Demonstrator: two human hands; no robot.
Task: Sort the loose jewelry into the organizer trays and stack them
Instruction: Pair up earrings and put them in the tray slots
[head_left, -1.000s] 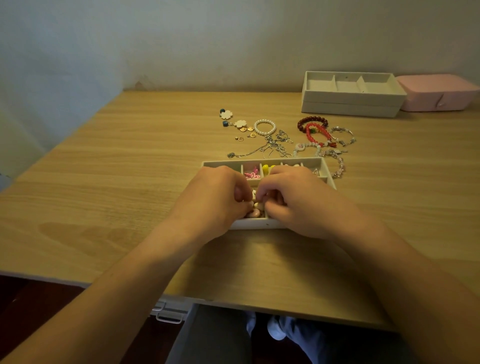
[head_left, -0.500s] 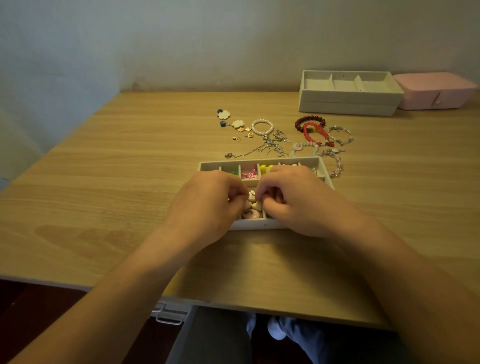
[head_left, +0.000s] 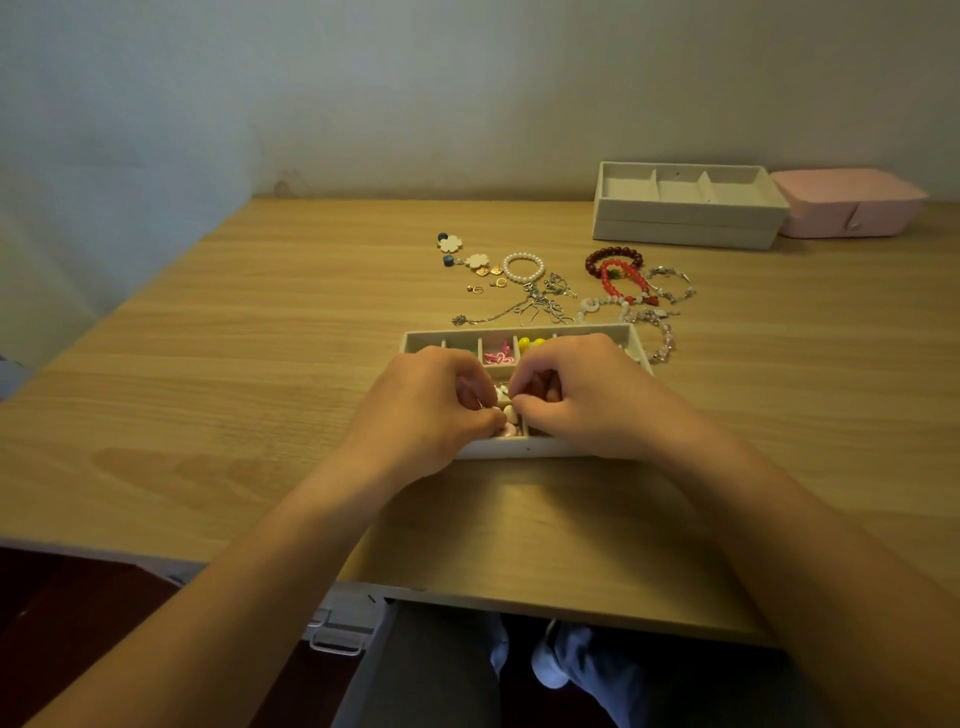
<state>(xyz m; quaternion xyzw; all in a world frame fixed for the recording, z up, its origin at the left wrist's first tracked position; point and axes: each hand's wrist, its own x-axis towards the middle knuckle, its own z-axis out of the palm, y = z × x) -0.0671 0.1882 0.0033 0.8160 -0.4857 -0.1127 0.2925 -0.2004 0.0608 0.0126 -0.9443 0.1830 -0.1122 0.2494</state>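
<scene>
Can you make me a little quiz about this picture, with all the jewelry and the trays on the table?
1. True or false: the pearl bracelet lies inside the near tray.
2. What stands beside the stacked trays at the back? A) a pink box B) a blue cup C) a green book
3. Fill the gap: the round beads in the near tray's back row are ____.
Key: 1 false, it lies on the table beyond that tray; 2 A; 3 yellow.
</scene>
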